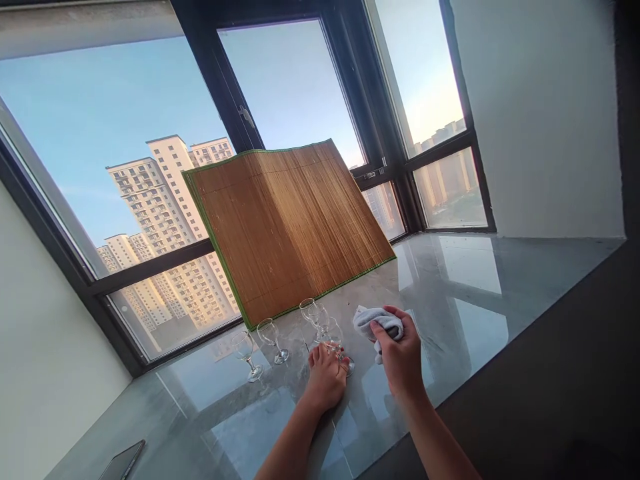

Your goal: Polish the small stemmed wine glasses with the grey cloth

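Note:
Several small clear stemmed wine glasses stand on the glossy grey counter. Two are on the left: a wine glass and another wine glass. Farther right, a tight group includes a wine glass at the back. My left hand is closed low around the nearest wine glass of this group, its foot showing beside my thumb; the fingers partly hide it. Right of it, raised above the counter, my right hand grips a bunched white cloth. Something dark shows in its folds, too small to name.
Behind the glasses a brown bamboo mat with green edging leans upright against the window frame. A dark flat device, perhaps a phone, lies at the lower left. The counter's front edge slants along the right.

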{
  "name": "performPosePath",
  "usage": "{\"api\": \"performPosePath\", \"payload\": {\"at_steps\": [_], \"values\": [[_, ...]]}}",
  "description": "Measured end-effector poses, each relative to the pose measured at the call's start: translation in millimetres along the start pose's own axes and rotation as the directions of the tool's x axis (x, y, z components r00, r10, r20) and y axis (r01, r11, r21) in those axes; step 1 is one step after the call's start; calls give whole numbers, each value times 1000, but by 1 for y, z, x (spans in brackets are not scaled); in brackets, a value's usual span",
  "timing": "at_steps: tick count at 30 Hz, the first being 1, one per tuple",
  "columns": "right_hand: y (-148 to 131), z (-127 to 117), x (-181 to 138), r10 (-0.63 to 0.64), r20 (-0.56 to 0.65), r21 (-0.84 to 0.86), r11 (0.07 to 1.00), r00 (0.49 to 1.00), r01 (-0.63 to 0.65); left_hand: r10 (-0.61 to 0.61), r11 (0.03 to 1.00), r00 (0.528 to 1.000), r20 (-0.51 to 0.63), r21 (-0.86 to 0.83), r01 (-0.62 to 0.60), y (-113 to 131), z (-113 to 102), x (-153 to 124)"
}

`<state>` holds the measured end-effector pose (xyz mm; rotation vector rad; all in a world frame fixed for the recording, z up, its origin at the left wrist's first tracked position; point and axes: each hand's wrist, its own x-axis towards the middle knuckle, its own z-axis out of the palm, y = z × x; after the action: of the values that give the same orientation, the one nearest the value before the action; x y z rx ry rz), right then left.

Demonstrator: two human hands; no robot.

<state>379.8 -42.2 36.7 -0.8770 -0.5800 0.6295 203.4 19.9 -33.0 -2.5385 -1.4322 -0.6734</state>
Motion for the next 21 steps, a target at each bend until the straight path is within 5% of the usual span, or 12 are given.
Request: {"api": "performPosePath", "payload": {"at_steps": [5, 21], "values": [[0, 0, 1, 5, 6, -2, 1000, 1000, -5, -135, 991, 989, 68, -3, 135, 9, -13, -2], [-2, 4, -5, 6, 44, -36, 999, 999, -5, -148, 989, 982, 118, 33, 145, -5, -24, -6]]}}
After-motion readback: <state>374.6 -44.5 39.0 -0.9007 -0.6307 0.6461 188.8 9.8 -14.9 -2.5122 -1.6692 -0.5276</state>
